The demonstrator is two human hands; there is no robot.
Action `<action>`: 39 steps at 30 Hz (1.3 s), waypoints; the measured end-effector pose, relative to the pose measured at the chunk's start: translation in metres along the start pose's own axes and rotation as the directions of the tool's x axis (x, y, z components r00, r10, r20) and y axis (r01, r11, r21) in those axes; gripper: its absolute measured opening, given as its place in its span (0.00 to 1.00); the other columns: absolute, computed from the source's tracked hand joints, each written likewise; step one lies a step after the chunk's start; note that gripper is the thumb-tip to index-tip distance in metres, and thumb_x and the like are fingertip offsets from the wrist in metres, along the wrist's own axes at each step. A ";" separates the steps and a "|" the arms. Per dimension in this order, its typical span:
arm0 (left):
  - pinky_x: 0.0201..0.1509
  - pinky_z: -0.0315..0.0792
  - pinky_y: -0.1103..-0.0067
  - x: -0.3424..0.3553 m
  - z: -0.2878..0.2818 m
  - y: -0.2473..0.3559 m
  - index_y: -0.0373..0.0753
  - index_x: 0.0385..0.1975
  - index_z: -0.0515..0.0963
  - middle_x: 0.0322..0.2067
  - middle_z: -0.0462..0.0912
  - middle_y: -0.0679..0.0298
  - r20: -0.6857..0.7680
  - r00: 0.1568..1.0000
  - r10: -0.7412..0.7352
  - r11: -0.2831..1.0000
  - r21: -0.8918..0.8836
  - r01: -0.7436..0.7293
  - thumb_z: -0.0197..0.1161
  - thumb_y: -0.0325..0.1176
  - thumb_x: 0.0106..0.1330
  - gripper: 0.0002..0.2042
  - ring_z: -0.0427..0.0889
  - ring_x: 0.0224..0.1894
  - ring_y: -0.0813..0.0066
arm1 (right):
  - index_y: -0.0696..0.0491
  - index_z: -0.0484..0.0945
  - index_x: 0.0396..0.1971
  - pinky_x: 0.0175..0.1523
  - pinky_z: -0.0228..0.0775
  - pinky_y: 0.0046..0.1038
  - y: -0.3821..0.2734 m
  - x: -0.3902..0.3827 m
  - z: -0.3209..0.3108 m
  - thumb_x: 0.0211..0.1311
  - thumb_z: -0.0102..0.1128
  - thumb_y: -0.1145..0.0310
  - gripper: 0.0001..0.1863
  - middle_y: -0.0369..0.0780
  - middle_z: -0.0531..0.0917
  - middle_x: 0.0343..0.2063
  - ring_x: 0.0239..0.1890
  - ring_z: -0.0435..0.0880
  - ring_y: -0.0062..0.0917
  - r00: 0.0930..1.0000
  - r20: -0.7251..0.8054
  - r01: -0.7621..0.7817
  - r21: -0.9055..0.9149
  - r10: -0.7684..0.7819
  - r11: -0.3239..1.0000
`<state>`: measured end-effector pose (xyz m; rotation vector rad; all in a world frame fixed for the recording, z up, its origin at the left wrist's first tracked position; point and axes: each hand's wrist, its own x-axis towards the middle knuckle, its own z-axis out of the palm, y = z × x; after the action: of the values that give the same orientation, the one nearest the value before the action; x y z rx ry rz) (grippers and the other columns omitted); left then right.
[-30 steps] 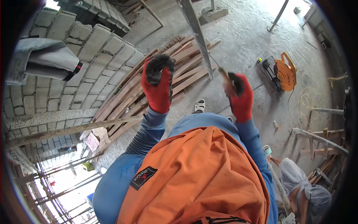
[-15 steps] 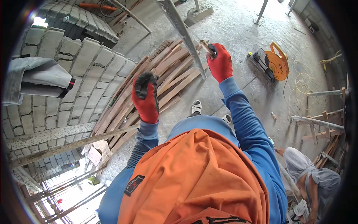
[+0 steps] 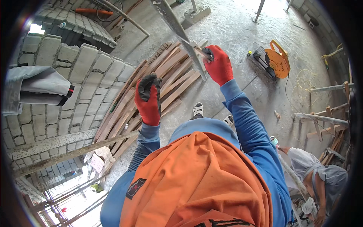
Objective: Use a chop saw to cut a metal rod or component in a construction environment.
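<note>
My right hand [image 3: 220, 67], in a red glove with dark fingertips, is closed around the end of a short strip of wood [image 3: 202, 53]. The strip points left toward a slanting metal pole [image 3: 174, 27]; whether the two touch is unclear. My left hand [image 3: 148, 101], gloved the same way, is raised with its fingers curled toward the thumb. Anything in that grip is too small or hidden to name. Beyond and below the left hand lies a pile of long brown planks [image 3: 183, 87] on the concrete floor.
An orange cut-off saw [image 3: 278, 64] stands on the floor at right, its cable trailing. Grey cloth [image 3: 43, 87] hangs over the block wall [image 3: 80, 81] at left. Another person [image 3: 321, 176] bends at the lower right, near metal poles [image 3: 321, 119] and timber.
My right hand has come slightly left and nearer, and the wood strip now points more toward the pole. My left hand stays curled. The whole view has shifted a little.
</note>
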<state>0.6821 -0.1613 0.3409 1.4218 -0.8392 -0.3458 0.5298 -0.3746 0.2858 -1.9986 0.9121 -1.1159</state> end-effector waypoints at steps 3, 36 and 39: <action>0.57 0.73 0.77 -0.001 -0.005 -0.003 0.31 0.50 0.74 0.47 0.80 0.58 0.005 1.000 0.001 0.999 0.040 -0.001 0.54 0.19 0.67 0.12 0.79 0.50 0.73 | 0.55 0.78 0.37 0.46 0.73 0.36 0.018 0.003 0.004 0.51 0.61 0.75 0.11 0.47 0.82 0.35 0.40 0.81 0.44 0.995 -0.081 -0.041 0.114 0.051 0.993; 0.36 0.71 0.85 -0.045 0.152 0.002 0.34 0.40 0.78 0.32 0.80 0.69 0.684 0.594 -0.423 0.789 -0.044 0.612 0.60 0.30 0.69 0.07 0.76 0.33 0.86 | 0.58 0.76 0.37 0.26 0.69 0.23 -0.057 -0.137 -0.119 0.71 0.48 0.51 0.22 0.40 0.81 0.27 0.21 0.77 0.21 0.718 0.475 -0.657 0.703 0.509 0.272; 0.31 0.69 0.85 -0.046 0.170 0.004 0.35 0.34 0.77 0.27 0.78 0.71 0.667 0.638 -0.384 0.837 -0.040 0.545 0.63 0.30 0.66 0.05 0.73 0.29 0.87 | 0.58 0.75 0.41 0.25 0.71 0.23 -0.056 -0.142 -0.128 0.70 0.53 0.54 0.20 0.41 0.82 0.30 0.21 0.79 0.21 0.726 0.429 -0.642 0.704 0.537 0.305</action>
<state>0.5330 -0.2528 0.3193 1.2775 -0.9073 -1.3659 0.3748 -0.2555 0.3248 -0.7711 0.7400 -0.7318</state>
